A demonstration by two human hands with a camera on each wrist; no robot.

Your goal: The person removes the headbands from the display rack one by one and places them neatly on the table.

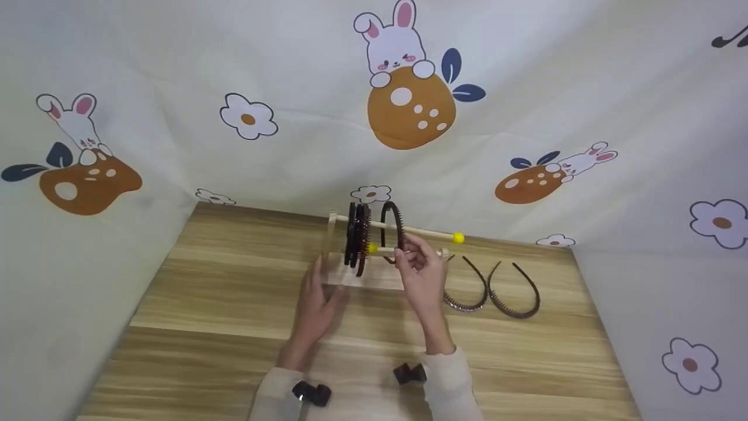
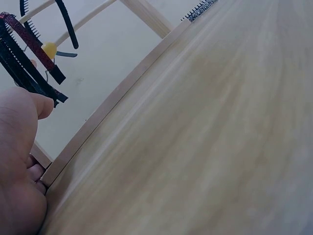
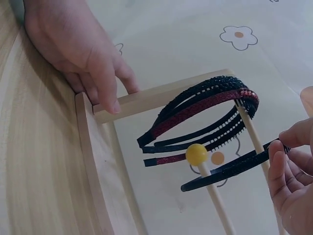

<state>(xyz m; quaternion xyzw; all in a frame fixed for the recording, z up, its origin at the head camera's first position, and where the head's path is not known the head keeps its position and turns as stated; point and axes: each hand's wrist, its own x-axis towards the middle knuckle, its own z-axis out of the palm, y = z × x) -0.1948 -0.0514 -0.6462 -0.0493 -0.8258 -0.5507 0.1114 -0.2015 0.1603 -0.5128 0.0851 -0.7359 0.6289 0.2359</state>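
Note:
A light wooden headband rack with rods tipped by yellow balls stands toward the back of the table. Several dark headbands, one of them sparkly red, hang bunched on its rear rod near the left upright. My left hand grips the rack's left end, thumb and fingers about the wood where upright and base meet. Between thumb and fingers, my right hand pinches a black toothed headband. That headband loops round the rear rod, to the right of the bunch.
Two more toothed headbands lie on the wood-grain table right of the rack. A pale cloth printed with rabbits and flowers rises behind and at both sides. A small black device sits on each wrist.

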